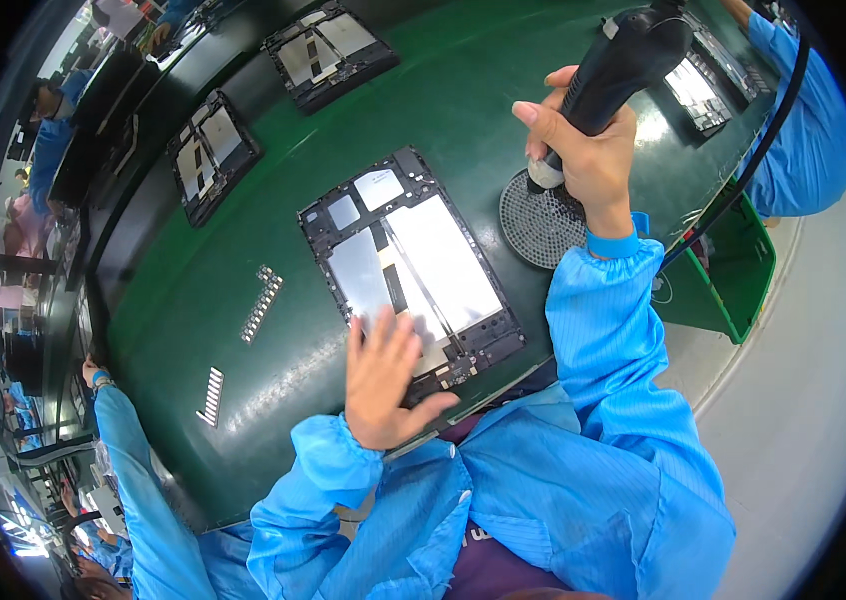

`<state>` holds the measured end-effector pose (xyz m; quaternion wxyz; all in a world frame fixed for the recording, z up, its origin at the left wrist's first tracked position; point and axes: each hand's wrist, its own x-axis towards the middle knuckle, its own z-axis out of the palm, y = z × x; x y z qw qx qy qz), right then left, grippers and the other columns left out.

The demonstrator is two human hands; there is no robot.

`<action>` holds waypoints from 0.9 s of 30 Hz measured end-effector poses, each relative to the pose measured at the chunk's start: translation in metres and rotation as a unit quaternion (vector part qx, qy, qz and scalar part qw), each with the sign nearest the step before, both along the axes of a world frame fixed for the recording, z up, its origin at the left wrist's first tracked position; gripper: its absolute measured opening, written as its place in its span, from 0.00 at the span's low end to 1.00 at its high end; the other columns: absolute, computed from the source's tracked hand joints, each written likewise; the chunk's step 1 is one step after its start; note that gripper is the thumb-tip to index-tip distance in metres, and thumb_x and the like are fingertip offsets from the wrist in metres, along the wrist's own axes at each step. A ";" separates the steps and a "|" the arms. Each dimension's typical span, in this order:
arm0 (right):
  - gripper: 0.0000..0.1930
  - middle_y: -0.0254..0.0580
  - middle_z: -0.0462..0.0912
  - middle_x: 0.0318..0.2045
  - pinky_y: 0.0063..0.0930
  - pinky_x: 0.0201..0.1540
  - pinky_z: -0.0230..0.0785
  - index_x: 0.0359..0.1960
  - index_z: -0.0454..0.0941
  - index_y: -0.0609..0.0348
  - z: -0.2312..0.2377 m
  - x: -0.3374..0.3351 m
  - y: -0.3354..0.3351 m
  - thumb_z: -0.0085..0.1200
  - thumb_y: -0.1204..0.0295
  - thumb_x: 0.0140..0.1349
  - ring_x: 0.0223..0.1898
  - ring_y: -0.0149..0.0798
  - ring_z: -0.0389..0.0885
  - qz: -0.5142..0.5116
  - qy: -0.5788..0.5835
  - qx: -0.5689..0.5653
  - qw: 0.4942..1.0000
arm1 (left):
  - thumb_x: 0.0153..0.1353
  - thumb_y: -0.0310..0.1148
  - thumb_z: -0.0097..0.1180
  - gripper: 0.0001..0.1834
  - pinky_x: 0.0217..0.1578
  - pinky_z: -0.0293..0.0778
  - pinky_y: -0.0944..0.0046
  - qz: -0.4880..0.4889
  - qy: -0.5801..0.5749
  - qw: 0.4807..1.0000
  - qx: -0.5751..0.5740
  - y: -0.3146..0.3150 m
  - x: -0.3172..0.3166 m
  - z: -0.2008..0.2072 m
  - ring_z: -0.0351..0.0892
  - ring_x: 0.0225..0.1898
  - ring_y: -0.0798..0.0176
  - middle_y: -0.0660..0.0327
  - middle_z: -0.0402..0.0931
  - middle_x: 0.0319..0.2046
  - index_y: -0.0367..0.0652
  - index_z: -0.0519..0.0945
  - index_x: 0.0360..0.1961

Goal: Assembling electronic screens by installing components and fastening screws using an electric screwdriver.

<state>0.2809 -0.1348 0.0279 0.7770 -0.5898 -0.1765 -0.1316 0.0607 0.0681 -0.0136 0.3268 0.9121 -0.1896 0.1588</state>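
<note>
My right hand (598, 165) is wrapped round a black power screwdriver (625, 68), probably electric. Its pale lower end points down over a round grey dish (528, 228) full of small holes, and part of that dish is hidden behind the hand and tool. Left of the dish lies an opened tablet (451, 265), a black frame with silver plates and a dark flex strip inside. With fingers spread and nothing held, my left hand (383, 385) rests on or just over the tablet's near left edge; I cannot tell whether it touches.
Two similar opened tablets (331, 52) lie at the far left of the green table (293, 200), and another device (698, 92) at the far right. Two strips of small metal parts (263, 303) lie left. A black cable (778, 120) hangs right, near a green bin (751, 270) and a co-worker's sleeve (803, 140).
</note>
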 end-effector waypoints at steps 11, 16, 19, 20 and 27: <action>0.15 0.34 0.76 0.17 0.18 0.17 0.65 0.35 0.72 0.65 -0.009 0.013 -0.002 0.65 0.79 0.47 0.15 0.25 0.73 0.005 -0.002 -0.023 1.000 | 0.45 0.24 0.61 0.22 0.53 0.59 0.41 -0.058 -0.048 0.996 -0.052 -0.016 0.034 -0.006 0.74 0.50 0.48 0.53 0.77 0.43 0.37 0.75 0.46; 0.16 0.35 0.76 0.17 0.19 0.17 0.66 0.35 0.72 0.65 -0.009 0.017 -0.002 0.65 0.78 0.47 0.15 0.26 0.74 0.005 0.010 -0.039 0.999 | 0.49 0.17 0.56 0.12 0.46 0.68 0.48 -0.005 0.012 0.992 -0.122 -0.015 0.037 0.007 0.81 0.38 0.55 0.55 0.81 0.33 0.37 0.78 0.37; 0.16 0.34 0.76 0.17 0.19 0.17 0.66 0.36 0.72 0.65 -0.011 0.018 -0.004 0.65 0.78 0.47 0.16 0.26 0.74 0.007 0.012 -0.042 0.999 | 0.52 0.18 0.56 0.08 0.46 0.69 0.51 0.014 -0.034 0.988 -0.150 -0.010 0.043 0.011 0.81 0.38 0.55 0.54 0.81 0.35 0.37 0.78 0.35; 0.16 0.34 0.76 0.17 0.19 0.17 0.66 0.36 0.72 0.65 -0.012 0.018 -0.004 0.65 0.78 0.47 0.16 0.26 0.74 0.005 0.013 -0.042 0.999 | 0.52 0.19 0.56 0.08 0.46 0.69 0.51 0.023 -0.046 0.991 -0.126 -0.006 0.045 0.012 0.81 0.40 0.54 0.52 0.80 0.36 0.36 0.77 0.35; 0.17 0.33 0.76 0.17 0.17 0.17 0.64 0.37 0.72 0.64 -0.009 0.016 0.003 0.66 0.78 0.47 0.16 0.25 0.73 0.004 0.020 -0.043 0.999 | 0.48 0.19 0.61 0.09 0.31 0.72 0.67 0.217 -0.033 0.971 -0.094 0.020 0.034 0.017 0.75 0.26 0.61 0.56 0.77 0.26 0.35 0.80 0.33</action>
